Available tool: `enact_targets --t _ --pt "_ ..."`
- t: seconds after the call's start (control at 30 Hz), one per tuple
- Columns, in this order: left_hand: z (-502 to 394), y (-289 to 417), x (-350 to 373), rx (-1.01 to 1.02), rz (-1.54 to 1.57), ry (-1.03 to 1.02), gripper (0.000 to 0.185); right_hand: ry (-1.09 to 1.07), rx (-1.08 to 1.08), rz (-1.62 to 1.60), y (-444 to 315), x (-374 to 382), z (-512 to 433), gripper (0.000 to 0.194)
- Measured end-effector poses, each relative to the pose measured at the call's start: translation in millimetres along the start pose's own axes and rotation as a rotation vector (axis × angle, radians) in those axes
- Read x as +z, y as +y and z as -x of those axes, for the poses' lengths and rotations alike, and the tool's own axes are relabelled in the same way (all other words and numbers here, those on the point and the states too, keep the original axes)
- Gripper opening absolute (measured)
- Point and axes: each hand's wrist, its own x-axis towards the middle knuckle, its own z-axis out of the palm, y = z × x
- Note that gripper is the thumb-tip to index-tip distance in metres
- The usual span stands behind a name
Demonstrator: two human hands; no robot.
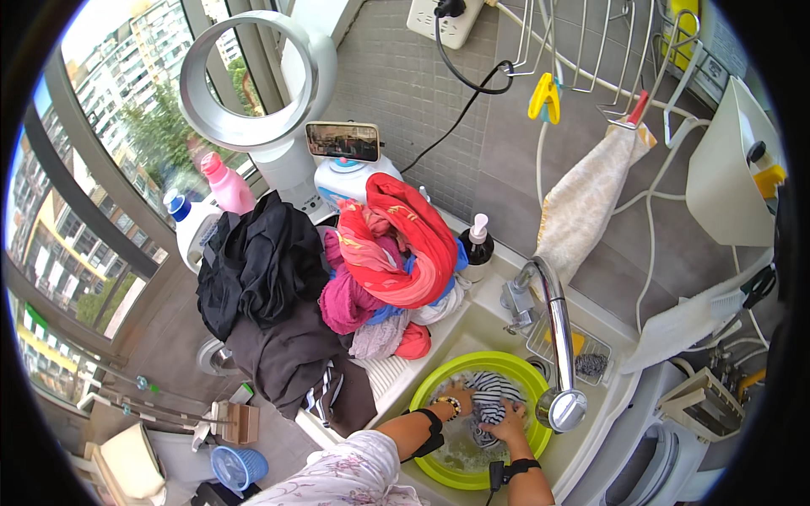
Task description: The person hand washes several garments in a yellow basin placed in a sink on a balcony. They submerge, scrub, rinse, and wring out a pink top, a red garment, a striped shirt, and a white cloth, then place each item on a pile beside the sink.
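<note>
A lime-green plastic basin [421, 392] of sudsy water [465, 455] sits in the sink. In it lies a bunched, wet garment with dark and white stripes [497, 391]. My left hand [461, 398], with a beaded bracelet at the wrist, reaches into the suds against the garment's left side; its fingertips are partly hidden. On the lower right side of the cloth, my right hand [508, 425] has its fingers closed on the fabric. Black straps [430, 430] with small devices circle both forearms. A chrome faucet [560, 354] arches over the basin's right rim.
Heaped clothes, black [259, 265], brown [285, 360] and red [411, 253], cover the ledge left of the sink [455, 329]. Behind them stand detergent bottles [193, 228], a phone [343, 141] and a bladeless fan [190, 82]. A wire rack [595, 370] holds a sponge and steel scourer.
</note>
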Motion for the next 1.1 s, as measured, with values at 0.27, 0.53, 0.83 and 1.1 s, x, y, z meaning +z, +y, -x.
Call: enact_targets --t 0.27,0.53,0.83,1.1 --pt "-24 -1 2 -0.162 0.939 0.041 0.079 0.349 -0.038 -0.612 -9 4 -12 0.033" --pt "33 25 -28 0.457 1.630 -0.567 0.027 0.767 -0.554 -0.204 -90 -8 53 0.033" --pt "136 51 -91 0.515 1.240 -0.413 0.052 0.527 -0.159 0.015 4 -17 29 0.037" --pt "191 81 -105 0.443 1.587 -0.596 0.026 -0.167 -0.387 -0.673 -9 -10 104 0.070"
